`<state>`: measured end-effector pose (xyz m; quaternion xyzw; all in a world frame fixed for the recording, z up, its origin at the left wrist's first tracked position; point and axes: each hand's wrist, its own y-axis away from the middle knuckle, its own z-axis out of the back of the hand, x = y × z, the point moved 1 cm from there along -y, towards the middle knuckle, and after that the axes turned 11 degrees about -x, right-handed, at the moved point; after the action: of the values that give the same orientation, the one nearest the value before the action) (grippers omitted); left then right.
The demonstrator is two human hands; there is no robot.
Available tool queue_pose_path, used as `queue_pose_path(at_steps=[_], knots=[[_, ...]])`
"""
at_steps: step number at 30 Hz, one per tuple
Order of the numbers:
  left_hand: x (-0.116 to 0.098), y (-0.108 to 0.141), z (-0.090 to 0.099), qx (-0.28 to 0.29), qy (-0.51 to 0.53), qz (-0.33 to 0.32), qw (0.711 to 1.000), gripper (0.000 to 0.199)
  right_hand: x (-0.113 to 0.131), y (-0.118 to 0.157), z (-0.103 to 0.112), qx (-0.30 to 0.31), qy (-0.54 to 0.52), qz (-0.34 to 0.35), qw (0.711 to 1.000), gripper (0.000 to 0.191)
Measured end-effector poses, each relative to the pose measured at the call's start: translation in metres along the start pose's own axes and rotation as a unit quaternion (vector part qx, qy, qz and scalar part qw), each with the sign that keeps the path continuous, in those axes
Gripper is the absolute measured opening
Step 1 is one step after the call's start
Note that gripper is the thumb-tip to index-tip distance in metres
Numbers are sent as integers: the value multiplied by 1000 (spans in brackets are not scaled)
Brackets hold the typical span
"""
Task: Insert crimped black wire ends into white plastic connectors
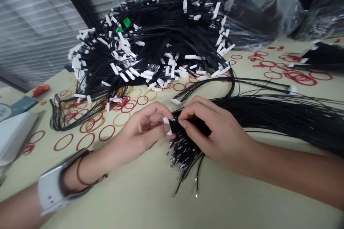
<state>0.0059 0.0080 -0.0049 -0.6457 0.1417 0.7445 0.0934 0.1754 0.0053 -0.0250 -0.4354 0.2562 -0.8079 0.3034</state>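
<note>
My left hand (142, 125) pinches a small white plastic connector (167, 126) at the end of a bundle of black wires (268, 118). My right hand (206, 125) grips that bundle just beside the connector, its fingertips close to my left hand. Bare crimped metal terminals (182, 154) fan out below my hands, with a few loose wire ends lying on the table. Behind them rises a large heap of black wires with white connectors (150, 43), and several green tags (127, 22) sit in it.
The pale green table (172, 204) is scattered with red and yellow rubber bands (91, 125). A clear plastic bag of wires (255, 3) lies at the back right, with another black bundle (319, 57) at the right. A white box (13, 136) sits at the left, beside window blinds (34, 18).
</note>
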Motion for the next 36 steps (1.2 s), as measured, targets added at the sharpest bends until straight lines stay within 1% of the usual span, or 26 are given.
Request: queue_pose_path(at_steps=[5,8,12,22,26,32,36], knots=[[-2,2,-3,-18,-25,-14,999,6,2,0,0,-15,0,19,1000,10],[-3,3,-5,-34,-40,-29,998,5,3,0,0,-14,-2,21,1000,11],[-2,3,-6,-52,-46,-25,997,5,3,0,0,-10,0,26,1000,11],[-1,3,-7,-48,-38,-33,998,4,4,-1,0,-8,6,33,999,10],[0,3,-7,-48,-35,-31,998,5,3,0,0,-21,-8,24,999,8],[-3,3,-5,-63,-66,-46,995,5,2,1,0,-15,-16,5,1000,9],[-4,3,-4,-72,-86,-53,992,6,1,2,0,-17,-11,4,1000,11]])
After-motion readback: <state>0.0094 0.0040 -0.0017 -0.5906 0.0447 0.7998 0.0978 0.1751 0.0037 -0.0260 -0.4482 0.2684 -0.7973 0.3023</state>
